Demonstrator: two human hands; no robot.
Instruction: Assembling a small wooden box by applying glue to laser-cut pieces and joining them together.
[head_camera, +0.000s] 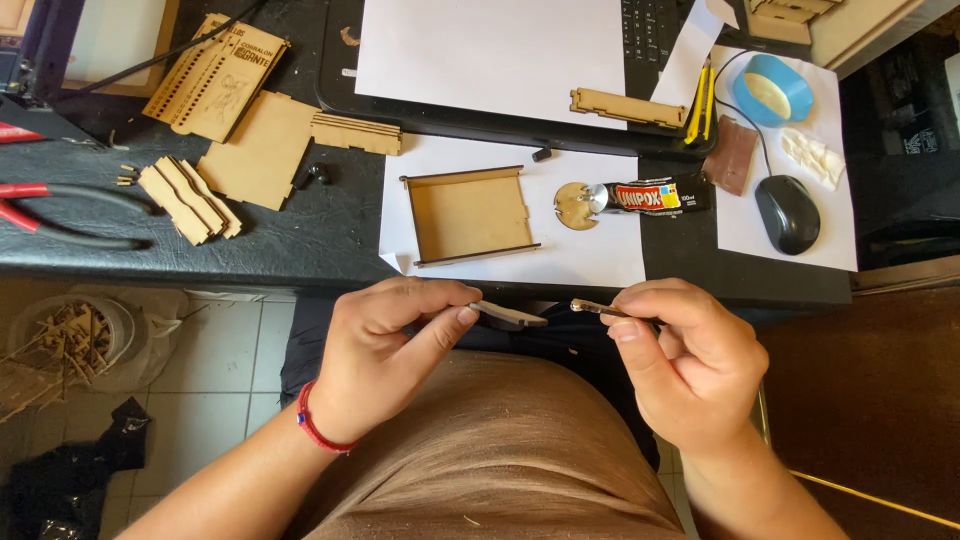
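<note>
Thin flat wooden piece (510, 316), pale with a dark edge, sits pinched between thumb and fingers of the left hand (385, 350), held out in front of the bench's near edge, above the lap. Right hand (680, 360) is closed round a slim stick-like tool (592, 307), its tip aimed at the piece, a small gap between them.

Head view: step in hand looks like dabbing or spreading glue along the piece's edge; judged next, tip must meet the edge squarely while the left hand holds steady.

On white paper near the bench's front edge: open shallow wooden tray (470, 215), small round wooden disc (576, 205), black-and-red glue tube (650, 195) touching the disc. Black computer mouse (787, 213) toward the right edge; red-handled pliers (50, 210) at the left edge.

Hard to tell: what the tool is, whether glue sits on its tip. Most of its shaft is hidden in the fist.
</note>
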